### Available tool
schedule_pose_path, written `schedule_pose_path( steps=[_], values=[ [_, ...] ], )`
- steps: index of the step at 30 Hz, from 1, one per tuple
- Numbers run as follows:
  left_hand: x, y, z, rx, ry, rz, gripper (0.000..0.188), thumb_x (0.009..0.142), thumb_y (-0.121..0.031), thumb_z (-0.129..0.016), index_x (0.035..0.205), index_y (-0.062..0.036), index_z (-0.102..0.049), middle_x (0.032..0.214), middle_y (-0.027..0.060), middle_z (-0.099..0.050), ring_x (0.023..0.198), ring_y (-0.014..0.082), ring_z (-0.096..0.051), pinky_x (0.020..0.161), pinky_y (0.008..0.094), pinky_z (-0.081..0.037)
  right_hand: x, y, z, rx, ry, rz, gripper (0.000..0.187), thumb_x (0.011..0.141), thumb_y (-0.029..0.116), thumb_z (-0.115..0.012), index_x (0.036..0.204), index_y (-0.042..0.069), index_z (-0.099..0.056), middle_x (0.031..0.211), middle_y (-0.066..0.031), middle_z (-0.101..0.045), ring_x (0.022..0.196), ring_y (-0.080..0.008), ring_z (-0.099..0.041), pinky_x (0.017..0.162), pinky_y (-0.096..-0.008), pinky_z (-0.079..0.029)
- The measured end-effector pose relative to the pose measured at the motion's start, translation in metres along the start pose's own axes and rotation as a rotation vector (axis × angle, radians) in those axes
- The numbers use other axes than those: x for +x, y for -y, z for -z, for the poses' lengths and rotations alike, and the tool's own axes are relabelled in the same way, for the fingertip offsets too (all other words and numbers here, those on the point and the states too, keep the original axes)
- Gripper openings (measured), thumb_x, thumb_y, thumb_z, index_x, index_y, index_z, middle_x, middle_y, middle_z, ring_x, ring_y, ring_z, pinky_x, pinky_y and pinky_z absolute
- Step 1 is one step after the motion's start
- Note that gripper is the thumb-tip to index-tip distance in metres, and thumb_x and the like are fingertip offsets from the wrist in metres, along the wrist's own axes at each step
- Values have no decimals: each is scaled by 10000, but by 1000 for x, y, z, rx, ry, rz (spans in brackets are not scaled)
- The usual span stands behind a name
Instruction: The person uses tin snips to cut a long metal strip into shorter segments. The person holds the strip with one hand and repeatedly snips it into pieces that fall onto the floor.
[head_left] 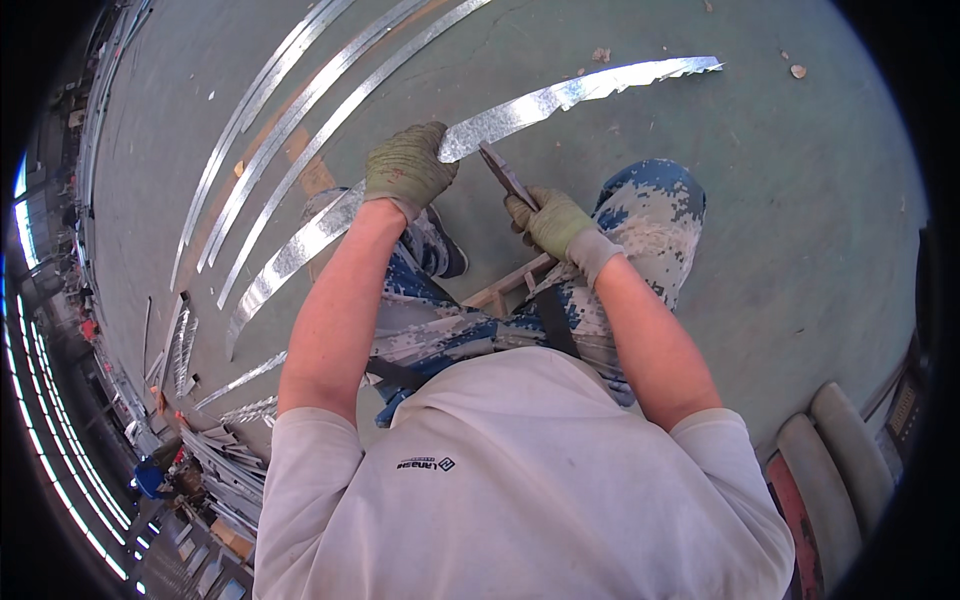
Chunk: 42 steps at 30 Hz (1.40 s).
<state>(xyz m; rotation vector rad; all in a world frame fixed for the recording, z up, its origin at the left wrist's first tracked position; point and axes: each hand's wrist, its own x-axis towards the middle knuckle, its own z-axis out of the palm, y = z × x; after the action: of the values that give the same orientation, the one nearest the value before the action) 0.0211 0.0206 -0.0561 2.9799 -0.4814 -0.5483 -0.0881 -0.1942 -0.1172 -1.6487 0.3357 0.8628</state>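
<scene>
My left hand (410, 172), in a green work glove, is closed around a long, shiny strip of galvanized sheet metal (545, 106). One part of the strip runs off to the upper right, where its lower edge is notched like teeth. The other part slopes down to the lower left, past my left forearm. In my right hand (556, 222), gloved as well, is a pair of dark metal pliers (506, 174), its jaws pointing up and left. The jaw tips lie close to the strip's lower edge, just right of my left hand; whether they touch it, I cannot tell.
Several more metal strips (300, 112) lie side by side on the green floor (790, 200) at the upper left. A wooden stool frame (505, 285) shows between my legs. Metal profiles (215, 465) are piled at the lower left. Padded seats (820, 490) stand at the lower right.
</scene>
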Motion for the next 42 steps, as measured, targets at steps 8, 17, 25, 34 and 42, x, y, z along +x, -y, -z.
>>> schedule_pose_path(
  steps=[8, 17, 25, 34, 42],
  values=[
    [3, 4, -4, -23, 11, 11, 436, 870, -391, -792, 1191, -110, -704, 1040, 143, -747, 1036, 354, -722, 880, 488, -558, 11, -14, 0, -85, -7, 27, 461, 1052, 441, -607, 1225, 26, -710, 1021, -205, -772, 916, -372, -741, 867, -452, -567],
    [3, 3, -1, -7, 19, 15, 446, 869, -414, -789, 1185, -110, -712, 1036, 141, -746, 1013, 354, -726, 870, 480, -562, 5, 1, 4, -101, -9, 5, 456, 1038, 441, -646, 1203, 25, -731, 988, -187, -767, 912, -343, -727, 846, -425, -558],
    [4, -4, 9, 4, 106, 74, 474, 869, -403, -759, 1264, -141, -730, 1188, 152, -764, 1126, 358, -722, 962, 482, -562, -13, 21, 20, 329, 208, -138, 337, 1031, 381, -708, 1067, 48, -750, 760, -62, -684, 542, -143, -581, 490, -330, -461],
    [-3, -5, 12, -105, 66, 97, 490, 858, -397, -789, 1257, -120, -727, 1152, 147, -765, 1111, 357, -722, 941, 475, -560, -19, 14, 24, 788, 447, -194, 350, 1103, 324, -628, 1142, -12, -717, 744, -64, -671, 515, -158, -617, 479, -318, -500],
    [-2, -5, 10, -117, 40, 75, 475, 849, -383, -806, 1227, -104, -736, 1118, 143, -771, 1065, 339, -737, 906, 451, -568, -25, 5, 12, 1139, 641, -221, 436, 1083, 462, -627, 1194, 44, -682, 819, -41, -645, 598, -167, -572, 584, -409, -554]
  ],
)
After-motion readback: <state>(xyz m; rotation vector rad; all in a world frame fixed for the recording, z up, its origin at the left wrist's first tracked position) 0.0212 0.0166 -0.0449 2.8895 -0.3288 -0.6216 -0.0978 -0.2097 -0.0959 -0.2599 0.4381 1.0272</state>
